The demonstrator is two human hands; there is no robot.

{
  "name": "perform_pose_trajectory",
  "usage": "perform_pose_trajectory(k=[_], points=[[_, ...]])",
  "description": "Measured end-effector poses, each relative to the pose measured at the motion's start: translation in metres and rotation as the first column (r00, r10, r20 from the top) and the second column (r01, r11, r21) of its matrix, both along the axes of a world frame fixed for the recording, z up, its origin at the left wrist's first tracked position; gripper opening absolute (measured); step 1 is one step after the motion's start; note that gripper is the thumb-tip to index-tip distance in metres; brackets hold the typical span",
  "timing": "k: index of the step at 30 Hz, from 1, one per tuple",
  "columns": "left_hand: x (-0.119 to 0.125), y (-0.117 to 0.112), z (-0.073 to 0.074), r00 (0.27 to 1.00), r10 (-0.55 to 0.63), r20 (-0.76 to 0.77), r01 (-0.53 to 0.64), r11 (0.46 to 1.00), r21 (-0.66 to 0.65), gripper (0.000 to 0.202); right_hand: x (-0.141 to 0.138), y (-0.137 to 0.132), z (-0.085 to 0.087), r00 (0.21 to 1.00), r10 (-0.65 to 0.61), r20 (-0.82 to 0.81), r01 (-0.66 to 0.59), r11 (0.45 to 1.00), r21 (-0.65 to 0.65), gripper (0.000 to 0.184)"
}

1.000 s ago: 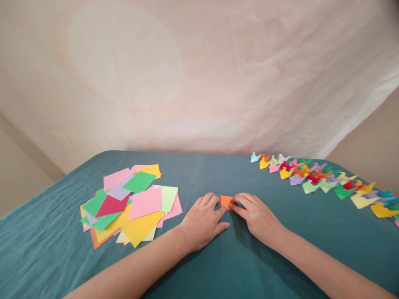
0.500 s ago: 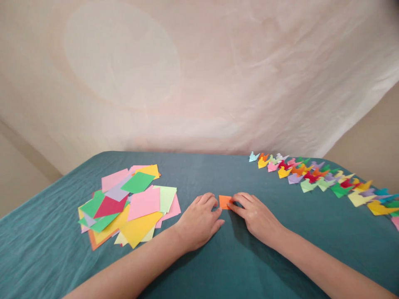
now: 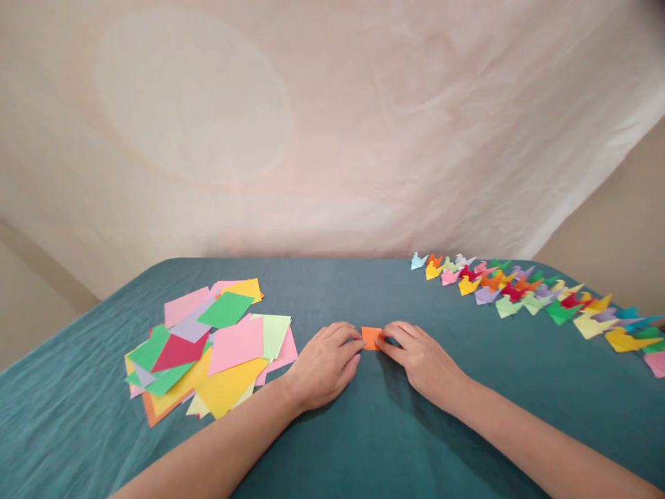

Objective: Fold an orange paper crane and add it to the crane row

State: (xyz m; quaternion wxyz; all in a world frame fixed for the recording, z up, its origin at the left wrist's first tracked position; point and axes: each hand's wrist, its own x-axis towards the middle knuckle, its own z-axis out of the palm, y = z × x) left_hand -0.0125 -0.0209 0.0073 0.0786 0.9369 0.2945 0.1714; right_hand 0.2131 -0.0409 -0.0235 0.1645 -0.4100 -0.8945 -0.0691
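Note:
A small folded square of orange paper (image 3: 370, 338) lies on the cloth between my two hands. My right hand (image 3: 423, 357) pinches its right edge between thumb and fingers. At the left edge, my left hand (image 3: 326, 362) has its fingers curled and closed, with the fingertips on the paper. Its thumb sits lower, tucked near the fingers, and the exact contact there is hard to see.
A loose pile of coloured paper squares (image 3: 236, 346) spreads to the left of my left forearm. Several folded paper birds (image 3: 512, 291) stand in slanting rows at the right. A dark teal cloth (image 3: 332, 443) covers the table, and a pale sheet (image 3: 332, 138) hangs behind it.
My left hand's fingers have closed in and reached the left edge of the orange paper, its thumb drawing in. My right hand keeps its pinch. The whole view has shifted slightly.

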Motion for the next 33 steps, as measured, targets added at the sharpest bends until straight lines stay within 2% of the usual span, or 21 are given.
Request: perform_pose_trajectory(k=[15,20,26,33], points=[[0.004,-0.001,-0.003,0.991,0.044,-0.130,-0.029,0.993,0.113,0.031,-0.001,-0.002,-0.004,0.999,0.022,0.034,-0.024,0.998,0.062,0.030],[0.005,-0.004,-0.002,0.981,0.073,-0.178,-0.043,0.985,0.165,0.036,-0.004,-0.003,0.000,0.997,0.019,0.079,-0.024,0.998,0.066,0.029],[0.006,-0.006,-0.001,0.976,0.085,-0.200,-0.049,0.982,0.180,0.041,-0.005,-0.003,0.009,0.986,-0.035,0.162,0.020,0.996,0.092,0.026],[0.006,-0.006,-0.001,0.976,0.087,-0.201,-0.053,0.984,0.168,0.038,-0.001,-0.001,0.010,0.979,-0.084,0.186,0.063,0.992,0.113,0.026]])
